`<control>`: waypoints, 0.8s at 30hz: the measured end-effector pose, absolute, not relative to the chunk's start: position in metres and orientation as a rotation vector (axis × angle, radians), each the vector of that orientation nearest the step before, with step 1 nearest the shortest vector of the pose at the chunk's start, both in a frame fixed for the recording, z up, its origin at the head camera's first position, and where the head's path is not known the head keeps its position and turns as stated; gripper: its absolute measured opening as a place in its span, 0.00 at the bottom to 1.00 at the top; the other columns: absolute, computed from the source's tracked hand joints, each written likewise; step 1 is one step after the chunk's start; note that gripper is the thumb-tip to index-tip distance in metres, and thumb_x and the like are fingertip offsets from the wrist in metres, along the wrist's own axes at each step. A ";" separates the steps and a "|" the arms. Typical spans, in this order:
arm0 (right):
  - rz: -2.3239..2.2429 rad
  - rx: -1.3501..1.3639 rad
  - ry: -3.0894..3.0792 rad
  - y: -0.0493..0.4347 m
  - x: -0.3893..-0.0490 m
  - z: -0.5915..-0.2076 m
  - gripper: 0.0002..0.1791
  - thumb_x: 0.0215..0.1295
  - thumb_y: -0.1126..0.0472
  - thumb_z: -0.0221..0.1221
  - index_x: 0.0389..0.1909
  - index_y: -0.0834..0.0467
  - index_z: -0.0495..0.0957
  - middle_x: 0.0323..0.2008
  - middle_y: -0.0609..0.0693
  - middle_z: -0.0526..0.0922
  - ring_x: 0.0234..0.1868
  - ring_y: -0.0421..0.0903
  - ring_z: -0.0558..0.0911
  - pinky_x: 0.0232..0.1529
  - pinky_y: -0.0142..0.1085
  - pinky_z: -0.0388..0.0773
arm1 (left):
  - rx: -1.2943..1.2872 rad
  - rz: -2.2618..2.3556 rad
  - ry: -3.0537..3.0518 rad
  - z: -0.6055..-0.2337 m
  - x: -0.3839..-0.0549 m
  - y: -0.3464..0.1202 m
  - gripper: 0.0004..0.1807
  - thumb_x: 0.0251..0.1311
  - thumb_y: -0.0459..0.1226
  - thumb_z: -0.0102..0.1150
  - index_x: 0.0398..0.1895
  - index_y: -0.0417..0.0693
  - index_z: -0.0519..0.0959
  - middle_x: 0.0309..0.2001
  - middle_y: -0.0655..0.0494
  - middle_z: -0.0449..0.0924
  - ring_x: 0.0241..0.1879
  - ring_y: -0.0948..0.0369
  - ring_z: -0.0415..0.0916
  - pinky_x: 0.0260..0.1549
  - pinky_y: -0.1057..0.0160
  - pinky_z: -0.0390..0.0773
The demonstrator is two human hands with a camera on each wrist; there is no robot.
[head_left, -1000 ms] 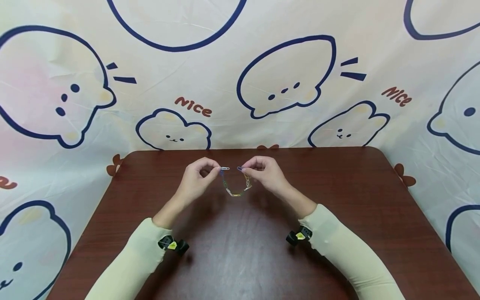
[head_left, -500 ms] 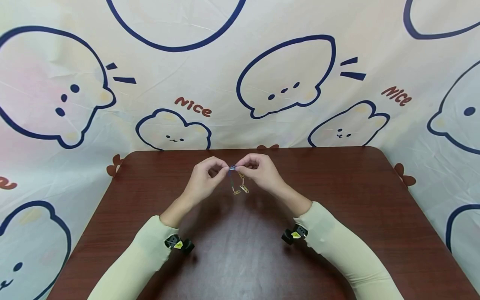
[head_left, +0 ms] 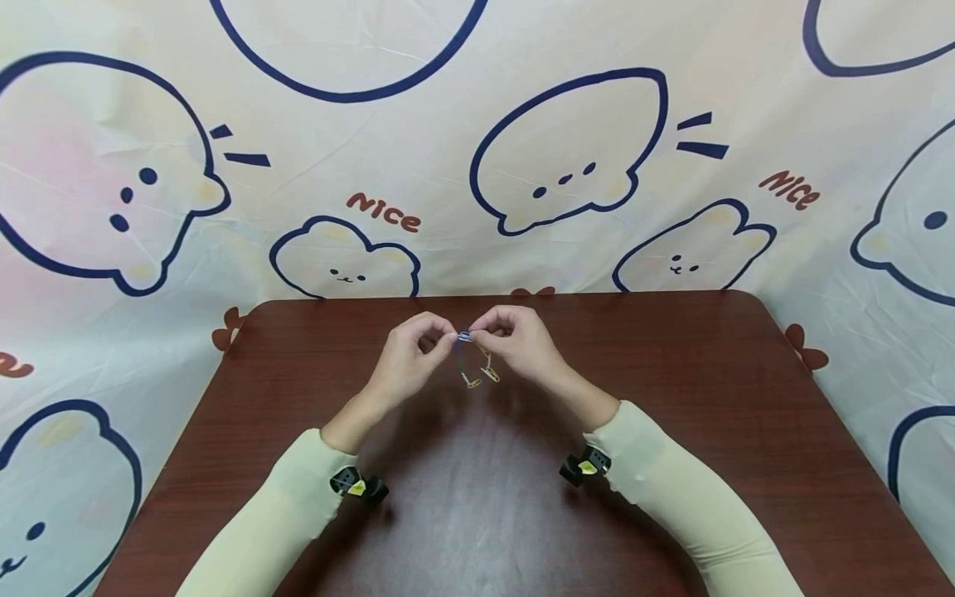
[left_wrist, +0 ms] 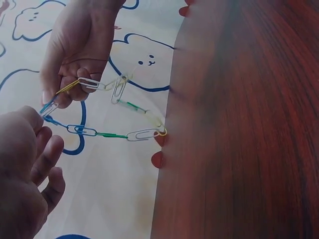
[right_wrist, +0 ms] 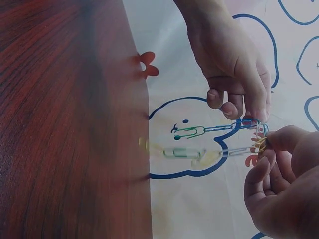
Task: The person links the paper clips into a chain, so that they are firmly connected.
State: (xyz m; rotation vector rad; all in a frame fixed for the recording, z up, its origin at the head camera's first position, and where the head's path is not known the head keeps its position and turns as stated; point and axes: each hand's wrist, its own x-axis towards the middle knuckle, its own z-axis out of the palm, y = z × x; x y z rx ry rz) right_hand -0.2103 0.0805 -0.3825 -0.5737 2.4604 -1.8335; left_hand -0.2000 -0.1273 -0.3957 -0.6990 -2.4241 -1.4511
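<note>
A chain of linked paper clips [left_wrist: 112,135] in blue, green, white and yellow sags in a loop between the two hands. My left hand [head_left: 406,356] pinches one end, a white clip [left_wrist: 49,110], between thumb and index finger. At the other end, my right hand [head_left: 522,344] pinches a blue clip whose neighbour is a yellow clip [left_wrist: 68,87]. The two end clips meet at the fingertips; whether they are hooked together cannot be made out. In the right wrist view a green clip [right_wrist: 190,132] hangs on the left hand's side, and the chain's lower part is blurred.
Both hands are held above the far part of a dark brown wooden table [head_left: 477,497]. Behind it hangs a pale cloth [head_left: 448,166] printed with blue-outlined cartoon figures. Each wrist wears a small black camera [head_left: 369,491].
My hands have come together, bringing the white and blue end clips from apart to touching. The chain's loop has narrowed. Over the last half second the hands have barely moved.
</note>
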 end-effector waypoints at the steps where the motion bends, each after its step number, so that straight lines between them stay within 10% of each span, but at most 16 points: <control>1: -1.829 -0.566 2.467 0.080 -0.210 -0.382 0.03 0.66 0.65 0.68 0.35 0.61 0.86 0.30 0.51 0.86 0.26 0.45 0.77 0.26 0.31 0.72 | -0.701 -1.445 -2.428 -0.396 -0.200 -0.127 0.02 0.66 0.31 0.65 0.39 0.39 0.83 0.37 0.52 0.82 0.33 0.58 0.75 0.33 0.66 0.78; 24: -1.799 -0.383 2.443 0.081 -0.212 -0.379 0.03 0.66 0.66 0.66 0.35 0.63 0.85 0.31 0.57 0.86 0.27 0.44 0.78 0.28 0.33 0.74 | -0.722 -1.366 -2.373 -0.399 -0.202 -0.128 0.02 0.66 0.32 0.65 0.36 0.41 0.83 0.36 0.54 0.81 0.31 0.60 0.76 0.31 0.67 0.78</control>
